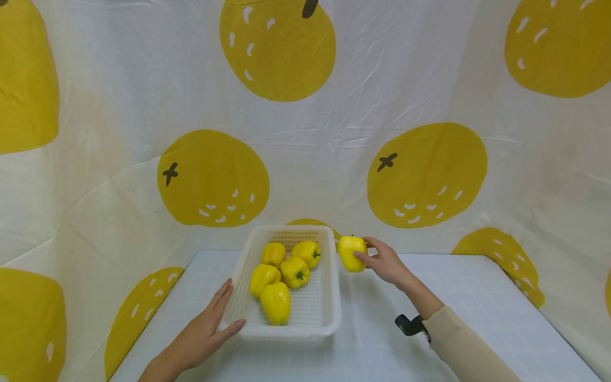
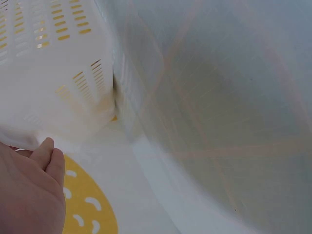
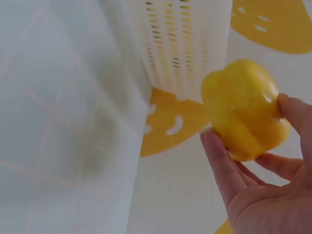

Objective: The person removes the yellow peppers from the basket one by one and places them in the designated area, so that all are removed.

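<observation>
Beside the basket (image 1: 329,276), right hand (image 1: 387,262) holds pepper (image 1: 351,253) stem-up.

A glossy yellow bell pepper (image 1: 351,253) sits pinched in the right hand (image 1: 387,262), stem up, raised above the tabletop (image 1: 468,297) just beside the far right corner of a white perforated basket (image 1: 329,276); the left hand (image 1: 205,331) rests flat against the basket's near left corner; five similar yellow peppers (image 1: 281,276) lie clustered inside it.
</observation>
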`<state>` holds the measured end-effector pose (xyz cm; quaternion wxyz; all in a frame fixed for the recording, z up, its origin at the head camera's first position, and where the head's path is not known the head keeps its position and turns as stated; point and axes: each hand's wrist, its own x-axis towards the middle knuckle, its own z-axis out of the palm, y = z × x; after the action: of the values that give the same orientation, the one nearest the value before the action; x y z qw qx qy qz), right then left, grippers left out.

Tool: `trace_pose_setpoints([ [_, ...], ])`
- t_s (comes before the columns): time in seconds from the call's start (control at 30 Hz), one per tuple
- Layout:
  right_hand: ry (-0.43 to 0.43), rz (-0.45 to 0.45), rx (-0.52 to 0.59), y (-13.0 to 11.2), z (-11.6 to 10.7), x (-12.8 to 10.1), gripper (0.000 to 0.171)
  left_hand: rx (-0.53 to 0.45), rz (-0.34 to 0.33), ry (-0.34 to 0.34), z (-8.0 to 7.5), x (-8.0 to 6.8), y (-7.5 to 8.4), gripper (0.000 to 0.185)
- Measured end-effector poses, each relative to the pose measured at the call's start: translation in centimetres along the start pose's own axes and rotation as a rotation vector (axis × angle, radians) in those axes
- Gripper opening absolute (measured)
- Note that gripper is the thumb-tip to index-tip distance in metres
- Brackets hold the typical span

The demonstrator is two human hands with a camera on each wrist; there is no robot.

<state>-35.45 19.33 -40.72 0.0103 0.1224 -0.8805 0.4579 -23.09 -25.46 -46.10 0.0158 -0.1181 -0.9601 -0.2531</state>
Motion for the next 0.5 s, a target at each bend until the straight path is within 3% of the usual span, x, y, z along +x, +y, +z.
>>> trace_pose_setpoints([
  [0.5,-0.024,0.117,0.099,4.9,1.0,2.6,0.070,-0.020,-0.037,-0.018,0.0,0.0,0.3,0.102],
])
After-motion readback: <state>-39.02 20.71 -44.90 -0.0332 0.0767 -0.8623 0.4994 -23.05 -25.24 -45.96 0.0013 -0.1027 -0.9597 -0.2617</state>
